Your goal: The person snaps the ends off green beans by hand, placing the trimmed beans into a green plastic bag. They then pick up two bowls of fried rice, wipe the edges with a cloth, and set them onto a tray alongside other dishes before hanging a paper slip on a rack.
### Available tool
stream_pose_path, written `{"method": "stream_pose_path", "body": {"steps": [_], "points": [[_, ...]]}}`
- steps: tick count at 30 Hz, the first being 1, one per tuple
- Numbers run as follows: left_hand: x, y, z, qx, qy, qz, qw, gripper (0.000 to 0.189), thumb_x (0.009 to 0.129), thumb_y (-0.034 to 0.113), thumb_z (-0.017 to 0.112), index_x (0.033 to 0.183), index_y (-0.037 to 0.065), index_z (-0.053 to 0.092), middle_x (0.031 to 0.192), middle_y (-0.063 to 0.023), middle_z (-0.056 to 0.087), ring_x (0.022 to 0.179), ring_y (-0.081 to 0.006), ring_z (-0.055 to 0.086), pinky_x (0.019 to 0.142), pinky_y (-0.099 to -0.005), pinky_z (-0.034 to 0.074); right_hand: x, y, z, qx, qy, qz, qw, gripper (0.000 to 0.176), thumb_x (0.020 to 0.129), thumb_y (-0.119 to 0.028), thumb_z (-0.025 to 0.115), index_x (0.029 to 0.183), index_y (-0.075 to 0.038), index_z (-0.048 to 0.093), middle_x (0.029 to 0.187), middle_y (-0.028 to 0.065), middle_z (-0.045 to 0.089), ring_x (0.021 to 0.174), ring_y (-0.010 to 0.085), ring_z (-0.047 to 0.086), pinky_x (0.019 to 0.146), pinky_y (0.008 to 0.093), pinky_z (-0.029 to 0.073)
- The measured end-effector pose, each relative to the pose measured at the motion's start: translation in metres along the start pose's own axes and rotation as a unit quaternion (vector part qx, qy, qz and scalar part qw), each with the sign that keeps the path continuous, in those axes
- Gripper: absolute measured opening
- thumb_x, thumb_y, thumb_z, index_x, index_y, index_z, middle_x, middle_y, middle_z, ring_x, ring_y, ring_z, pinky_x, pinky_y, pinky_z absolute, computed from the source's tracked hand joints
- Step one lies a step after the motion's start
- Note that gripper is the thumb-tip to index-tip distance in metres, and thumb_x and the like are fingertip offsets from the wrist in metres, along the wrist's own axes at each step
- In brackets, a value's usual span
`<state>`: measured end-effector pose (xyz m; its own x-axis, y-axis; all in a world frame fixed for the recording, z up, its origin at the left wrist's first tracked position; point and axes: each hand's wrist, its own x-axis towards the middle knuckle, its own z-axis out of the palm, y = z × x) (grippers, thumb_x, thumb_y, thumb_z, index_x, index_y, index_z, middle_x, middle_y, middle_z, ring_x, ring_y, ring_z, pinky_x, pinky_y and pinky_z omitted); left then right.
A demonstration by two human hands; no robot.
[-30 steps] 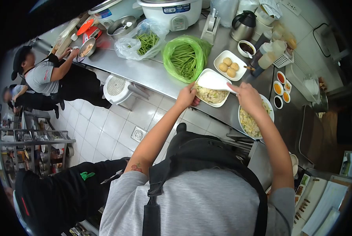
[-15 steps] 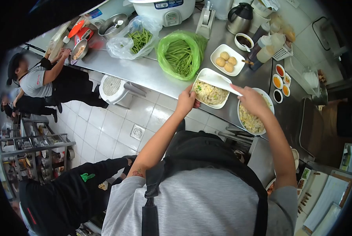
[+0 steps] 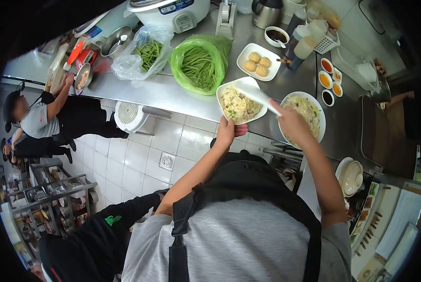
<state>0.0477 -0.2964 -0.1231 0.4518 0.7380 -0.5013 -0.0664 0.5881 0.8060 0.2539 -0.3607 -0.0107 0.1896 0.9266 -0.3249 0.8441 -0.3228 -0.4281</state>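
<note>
My left hand [image 3: 229, 133] grips the near edge of a square white bowl [image 3: 221, 104], its thumb at the rim and its fingers partly hidden underneath. Fried rice [image 3: 238, 104] with bits of egg and green fills that bowl. In my right hand [image 3: 294, 124] is a white rice paddle [image 3: 252, 92], closed round the handle. The paddle's broad blade lies over the far side of the rice. Just beyond my right hand, a larger white bowl [image 3: 324, 123] holds more fried rice, and my hand and wrist cover part of it.
Behind the bowls are a green bag of beans [image 3: 201, 66], a plate of round balls [image 3: 272, 69] and a bowl of dark sauce [image 3: 276, 36]. Squeeze bottles [image 3: 302, 49] and small sauce dishes [image 3: 328, 97] stand right. Co-workers [image 3: 43, 117] stand left; a stool [image 3: 130, 117] is under the counter edge.
My left hand has shifted from the square bowl's left side to its near edge, and the bowl has turned. The paddle still lies over the rice. The whole view has shifted slightly.
</note>
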Motion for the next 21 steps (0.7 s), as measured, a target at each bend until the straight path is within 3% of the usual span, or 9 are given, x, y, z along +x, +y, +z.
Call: {"method": "stream_pose_path", "body": {"steps": [5,8,11,13,14,17,18,21], "points": [[-0.003,0.002,0.009,-0.046,-0.039,-0.050,0.997,0.033,0.095,0.017,0.032,0.122,-0.002,0.038,0.104,-0.0235,0.061,0.089,-0.0288,0.065,0.074,-0.0352,0.056,-0.005,-0.011,0.010,0.033,0.009,0.000,0.999,0.052,0.089,-0.014,0.049,0.138,-0.030,0.040,0.098,0.0205,0.058,0.089,0.0366,0.059,0.082,0.0430,0.046],[-0.001,0.014,-0.012,0.031,-0.115,-0.118,0.986,0.039,0.097,0.025,0.039,0.126,-0.002,0.037,0.101,-0.0218,0.063,0.083,-0.0271,0.066,0.070,-0.0313,0.055,-0.009,-0.002,-0.005,0.052,0.055,-0.024,0.997,0.053,0.089,-0.014,0.049,0.138,-0.030,0.040,0.099,0.0189,0.058,0.089,0.0353,0.059,0.081,0.0424,0.046],[0.003,0.032,-0.040,0.184,-0.069,-0.042,0.979,0.052,0.095,0.033,0.047,0.127,-0.007,0.036,0.087,-0.0195,0.066,0.070,-0.0241,0.067,0.060,-0.0317,0.055,-0.008,-0.002,-0.001,-0.019,-0.008,0.023,1.000,0.053,0.088,-0.013,0.049,0.138,-0.029,0.039,0.100,0.0185,0.058,0.088,0.0340,0.059,0.080,0.0421,0.046],[0.015,0.050,-0.046,0.304,0.015,0.078,0.949,0.055,0.094,0.035,0.047,0.127,-0.008,0.039,0.074,-0.0173,0.065,0.060,-0.0197,0.066,0.055,-0.0304,0.053,-0.012,0.000,0.007,0.020,0.027,-0.024,0.999,0.054,0.088,-0.012,0.049,0.138,-0.028,0.040,0.097,0.0188,0.059,0.087,0.0326,0.060,0.079,0.0406,0.046],[0.021,0.058,-0.044,0.338,0.059,0.115,0.932,0.046,0.095,0.030,0.045,0.122,-0.007,0.046,0.065,-0.0134,0.063,0.052,-0.0173,0.063,0.052,-0.0286,0.052,-0.014,0.001,0.010,0.040,0.044,-0.046,0.997,0.054,0.088,-0.012,0.049,0.138,-0.028,0.040,0.096,0.0190,0.060,0.086,0.0319,0.060,0.079,0.0399,0.046],[0.031,0.076,-0.045,0.358,-0.036,0.063,0.931,0.038,0.095,0.023,0.042,0.119,-0.005,0.051,0.063,-0.0116,0.062,0.051,-0.0168,0.062,0.050,-0.0278,0.051,-0.025,-0.011,-0.021,0.166,0.022,0.017,0.986,0.053,0.086,-0.012,0.050,0.137,-0.026,0.043,0.089,0.0178,0.062,0.081,0.0287,0.060,0.078,0.0359,0.047],[0.035,0.075,-0.047,0.360,-0.052,0.032,0.931,0.034,0.096,0.018,0.038,0.117,-0.003,0.054,0.062,-0.0102,0.061,0.049,-0.0161,0.061,0.048,-0.0280,0.051,-0.027,-0.009,-0.027,0.171,0.024,0.037,0.984,0.051,0.086,-0.012,0.051,0.136,-0.025,0.045,0.089,0.0172,0.062,0.079,0.0276,0.060,0.079,0.0348,0.046],[0.032,0.077,-0.053,0.353,-0.081,0.029,0.931,0.035,0.098,0.021,0.037,0.122,0.000,0.052,0.061,-0.0071,0.059,0.046,-0.0122,0.057,0.048,-0.0248,0.050,-0.028,0.009,-0.036,0.177,0.048,0.056,0.981,0.048,0.085,-0.013,0.053,0.132,-0.021,0.049,0.091,0.0154,0.064,0.078,0.0244,0.061,0.080,0.0317,0.046]]}}
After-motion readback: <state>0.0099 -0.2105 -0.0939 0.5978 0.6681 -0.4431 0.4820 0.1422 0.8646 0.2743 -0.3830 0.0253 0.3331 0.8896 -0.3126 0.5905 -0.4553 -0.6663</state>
